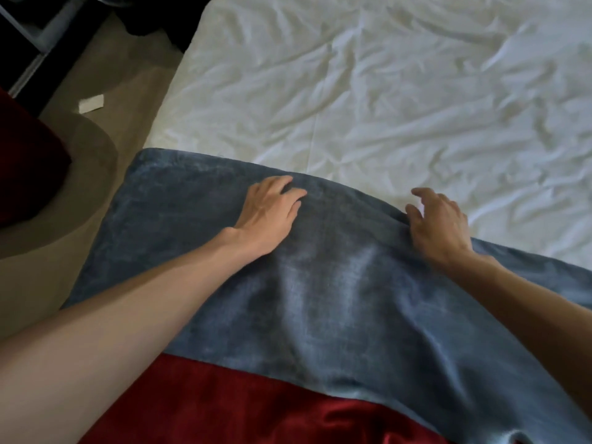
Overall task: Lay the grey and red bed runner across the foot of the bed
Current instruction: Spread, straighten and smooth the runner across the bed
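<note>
The bed runner [336, 299] lies over the near end of the bed [368, 100], its grey velvet part on top and its red part at the bottom edge of the view. My left hand [269, 209] rests flat on the grey cloth near its far edge, fingers straight. My right hand [439, 222] sits at the runner's far edge, where grey cloth meets white sheet, with fingers loosely bent and spread and the thumb touching the edge. The runner's left end hangs over the bed's left side. Its right end runs out of view.
The white sheet is wrinkled across the whole bed. Left of the bed is beige carpet with a small white paper [92, 103] on it. A dark red seat [28, 165] stands at the left edge, and dark furniture [35, 30] stands at the top left.
</note>
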Demonstrator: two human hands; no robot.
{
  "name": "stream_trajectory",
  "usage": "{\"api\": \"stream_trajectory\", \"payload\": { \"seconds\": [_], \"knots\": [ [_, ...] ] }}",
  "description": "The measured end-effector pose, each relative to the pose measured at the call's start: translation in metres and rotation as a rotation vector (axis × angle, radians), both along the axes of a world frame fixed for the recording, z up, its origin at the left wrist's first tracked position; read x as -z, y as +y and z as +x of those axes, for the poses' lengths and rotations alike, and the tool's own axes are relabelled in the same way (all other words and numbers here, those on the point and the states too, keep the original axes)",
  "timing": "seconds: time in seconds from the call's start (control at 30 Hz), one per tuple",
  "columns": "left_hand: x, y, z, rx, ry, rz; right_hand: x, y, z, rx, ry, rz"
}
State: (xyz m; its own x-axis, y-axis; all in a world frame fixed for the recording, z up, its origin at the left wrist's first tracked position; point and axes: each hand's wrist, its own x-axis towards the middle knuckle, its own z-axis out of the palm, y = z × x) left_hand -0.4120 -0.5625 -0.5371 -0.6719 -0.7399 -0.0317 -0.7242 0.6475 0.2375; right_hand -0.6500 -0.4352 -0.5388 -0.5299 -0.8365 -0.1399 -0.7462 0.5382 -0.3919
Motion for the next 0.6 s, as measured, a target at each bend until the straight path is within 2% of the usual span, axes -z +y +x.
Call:
{"api": "stream_trajectory", "payload": {
  "seconds": [0.1,0.2,0.3,0.37,0.5,0.6],
  "knots": [
    [0.001,-0.009,-0.02,0.046,0.065,-0.056,0.008,-0.005,-0.014,0.007,0.017,0.116],
    [-0.002,-0.018,-0.042,0.007,0.058,-0.066,0.01,-0.005,-0.022,-0.022,-0.021,0.176],
    [-0.002,-0.027,-0.059,-0.011,-0.005,0.009,0.011,0.001,-0.028,-0.179,-0.013,0.233],
    [-0.003,-0.034,-0.067,0.001,-0.057,0.075,0.011,0.002,-0.034,-0.22,0.004,0.2],
    [-0.004,-0.046,-0.075,0.07,-0.127,0.151,0.005,-0.015,-0.05,-0.136,-0.019,0.057],
    [-0.001,-0.053,-0.079,0.093,-0.175,0.076,0.0,-0.035,-0.062,-0.165,0.014,0.022]
  ]
}}
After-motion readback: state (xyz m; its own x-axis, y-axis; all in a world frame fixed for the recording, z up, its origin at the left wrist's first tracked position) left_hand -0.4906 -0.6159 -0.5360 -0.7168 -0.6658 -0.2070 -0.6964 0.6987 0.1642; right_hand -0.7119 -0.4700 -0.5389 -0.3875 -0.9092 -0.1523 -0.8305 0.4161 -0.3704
